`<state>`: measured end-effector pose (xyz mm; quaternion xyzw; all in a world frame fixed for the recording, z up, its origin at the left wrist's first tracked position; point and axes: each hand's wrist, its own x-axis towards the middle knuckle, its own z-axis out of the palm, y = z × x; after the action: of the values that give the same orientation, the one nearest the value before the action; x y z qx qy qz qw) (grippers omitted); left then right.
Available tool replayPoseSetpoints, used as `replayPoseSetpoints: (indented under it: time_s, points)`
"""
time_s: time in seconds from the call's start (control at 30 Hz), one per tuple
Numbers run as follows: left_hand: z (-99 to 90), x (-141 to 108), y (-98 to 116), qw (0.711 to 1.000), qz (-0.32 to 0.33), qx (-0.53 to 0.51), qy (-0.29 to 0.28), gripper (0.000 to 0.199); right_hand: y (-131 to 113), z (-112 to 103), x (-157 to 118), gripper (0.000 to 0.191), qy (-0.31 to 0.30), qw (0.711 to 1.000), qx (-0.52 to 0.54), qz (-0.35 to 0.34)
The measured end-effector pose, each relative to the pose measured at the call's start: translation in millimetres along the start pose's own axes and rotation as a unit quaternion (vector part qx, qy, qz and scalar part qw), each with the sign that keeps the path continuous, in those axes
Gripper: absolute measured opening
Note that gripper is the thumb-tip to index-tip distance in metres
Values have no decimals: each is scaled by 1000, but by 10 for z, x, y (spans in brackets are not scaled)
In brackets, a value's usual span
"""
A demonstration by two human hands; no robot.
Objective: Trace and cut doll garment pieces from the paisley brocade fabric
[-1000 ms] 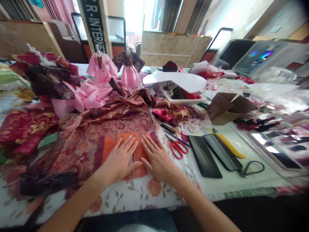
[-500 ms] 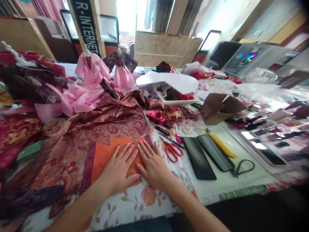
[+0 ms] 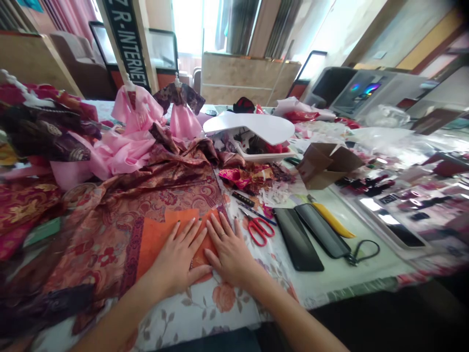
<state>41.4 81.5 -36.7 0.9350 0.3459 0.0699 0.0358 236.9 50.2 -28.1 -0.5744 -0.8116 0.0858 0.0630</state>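
My left hand (image 3: 180,256) lies flat with fingers spread on an orange sheet (image 3: 152,239), which could be paper or fabric. Beside it, my right hand (image 3: 229,249) rests flat too, fingers apart, over the right part of the orange sheet. Both palms hide much of the sheet. Beneath its upper and left parts spreads a reddish patterned brocade fabric (image 3: 176,188) with a purple border. Red-handled scissors (image 3: 259,231) lie just right of my right hand, near a dark blue pencil-like stick (image 3: 264,216).
A black phone-like slab (image 3: 298,239), a grey case (image 3: 324,232) with a strap and a yellow tool (image 3: 333,220) lie to the right. An open cardboard box (image 3: 326,166) and a white tray (image 3: 266,155) stand behind. Small dressed mannequins (image 3: 135,107) stand at the back left.
The view has shifted slightly, so the background sits a little lower and further left. Both hands stay flat on the orange sheet.
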Motion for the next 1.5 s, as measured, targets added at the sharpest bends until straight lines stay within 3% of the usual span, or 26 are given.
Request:
replayPoseSetpoints:
  time_s: [0.2, 0.5, 0.83, 1.07, 1.2, 1.5]
  points:
    - [-121, 90, -5, 999, -32, 3, 1, 75, 6, -6, 9, 68, -24, 1000, -6, 2]
    - [71, 105, -43, 999, -20, 23, 26, 72, 22, 41, 9, 70, -11, 1000, -15, 5]
    - [111, 106, -46, 998, -14, 39, 46, 71, 27, 56, -23, 69, 7, 1000, -17, 1]
    - [104, 114, -29, 998, -27, 36, 47, 65, -9, -78, 12, 61, -27, 999, -18, 22]
    - [98, 122, -29, 998, -23, 36, 50, 65, -29, -126, 11, 58, -7, 999, -25, 43]
    - [97, 119, -15, 998, -30, 31, 51, 62, 12, 35, 35, 57, -2, 999, -9, 35]
